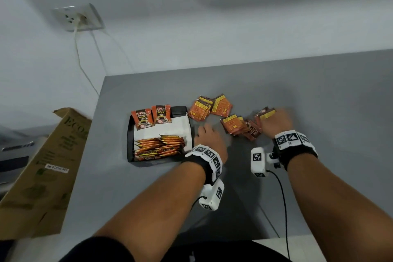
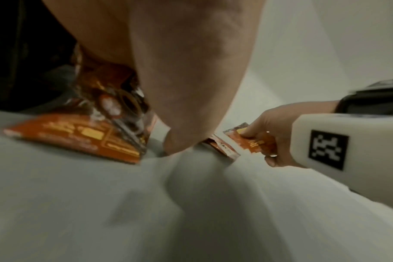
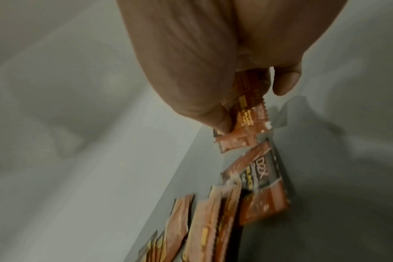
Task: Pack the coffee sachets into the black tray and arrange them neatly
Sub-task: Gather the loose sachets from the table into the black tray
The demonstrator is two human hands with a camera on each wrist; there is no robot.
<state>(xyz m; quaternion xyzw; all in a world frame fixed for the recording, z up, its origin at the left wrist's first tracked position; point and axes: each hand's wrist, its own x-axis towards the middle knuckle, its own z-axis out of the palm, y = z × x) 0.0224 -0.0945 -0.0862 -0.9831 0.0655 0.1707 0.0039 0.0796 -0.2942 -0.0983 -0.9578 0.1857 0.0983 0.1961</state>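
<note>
Orange sachets (image 1: 265, 114) pinched in right hand (image 1: 276, 122), black tray (image 1: 129, 134) at nine o'clock beyond slack, empty-looking left hand (image 1: 209, 137)

A brown cardboard box (image 1: 45, 168) lies at the table's (image 1: 319, 95) left edge. A wall socket (image 1: 78, 17) holds a plugged-in white cable (image 1: 81, 64)

The head view looks down from above at the grey worktop (image 1: 319, 95) and both forearms, while each wrist view sits close under its palm, low over that worktop, sharing the loose sachets (image 1: 234, 126).
</note>
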